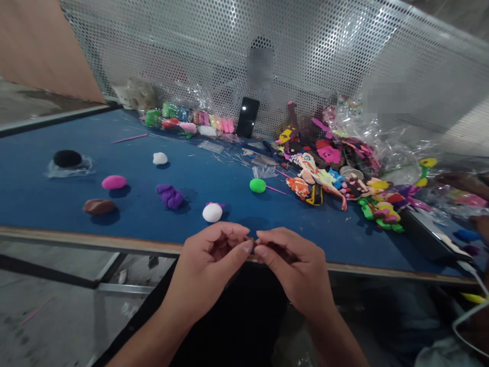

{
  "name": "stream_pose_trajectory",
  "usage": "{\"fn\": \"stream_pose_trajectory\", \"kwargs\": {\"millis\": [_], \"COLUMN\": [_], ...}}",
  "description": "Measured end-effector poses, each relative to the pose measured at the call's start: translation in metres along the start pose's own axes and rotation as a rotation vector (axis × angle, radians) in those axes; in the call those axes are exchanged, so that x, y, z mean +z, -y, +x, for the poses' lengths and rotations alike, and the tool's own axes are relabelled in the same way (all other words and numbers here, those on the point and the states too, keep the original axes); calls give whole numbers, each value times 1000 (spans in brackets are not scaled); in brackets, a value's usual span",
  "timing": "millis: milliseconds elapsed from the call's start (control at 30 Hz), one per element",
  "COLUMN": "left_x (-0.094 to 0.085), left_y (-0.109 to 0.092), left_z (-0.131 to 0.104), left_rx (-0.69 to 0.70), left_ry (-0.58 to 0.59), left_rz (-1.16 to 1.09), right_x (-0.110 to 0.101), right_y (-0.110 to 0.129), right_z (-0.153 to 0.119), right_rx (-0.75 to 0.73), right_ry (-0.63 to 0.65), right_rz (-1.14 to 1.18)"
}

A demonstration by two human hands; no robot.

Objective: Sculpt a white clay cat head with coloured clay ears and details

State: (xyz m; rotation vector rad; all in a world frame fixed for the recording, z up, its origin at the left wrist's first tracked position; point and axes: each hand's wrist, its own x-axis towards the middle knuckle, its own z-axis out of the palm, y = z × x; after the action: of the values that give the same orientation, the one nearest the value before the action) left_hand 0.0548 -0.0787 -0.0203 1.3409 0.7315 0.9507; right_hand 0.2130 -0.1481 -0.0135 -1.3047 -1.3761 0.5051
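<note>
My left hand [217, 260] and my right hand [292, 260] meet at the fingertips over the front edge of the blue table [214, 178]. Both are closed in a pinch around a small brown piece [253, 241], mostly hidden by the fingers. Just beyond my left hand sits a white ball [212, 212] with small purple bits behind it. A green ball [257, 185] lies farther back, beside a thin pink stick [275, 190]. To the left are a purple lump [169, 197], a brown oval [99, 206], a pink oval [114, 182] and a white lump [160, 158].
A black lump [68, 158] rests on clear plastic at the left. Packets of coloured clay [187, 127] and a leaning phone [248, 117] stand along the perforated metal screen [214, 51]. Colourful figures [328, 153] pile up at the right, near a black device [431, 237] with a white cable.
</note>
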Motion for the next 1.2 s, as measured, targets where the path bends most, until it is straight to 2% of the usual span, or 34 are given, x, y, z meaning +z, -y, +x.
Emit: {"fn": "stream_pose_trajectory", "kwargs": {"millis": [633,900,1067,1200], "left_x": [1,1,1,2], "left_y": [-2,-3,-3,-3], "left_z": [1,0,0,0], "left_rx": [38,-24,-16,-14], "left_ry": [12,36,38,62], "left_rz": [-30,-88,-77,-92], "right_x": [2,3,1,2], "right_y": [0,-6,-3,1], "right_z": [2,1,4,7], "right_rx": [2,203,234,283], "right_ry": [4,8,60,51], "right_rz": [13,290,264,216]}}
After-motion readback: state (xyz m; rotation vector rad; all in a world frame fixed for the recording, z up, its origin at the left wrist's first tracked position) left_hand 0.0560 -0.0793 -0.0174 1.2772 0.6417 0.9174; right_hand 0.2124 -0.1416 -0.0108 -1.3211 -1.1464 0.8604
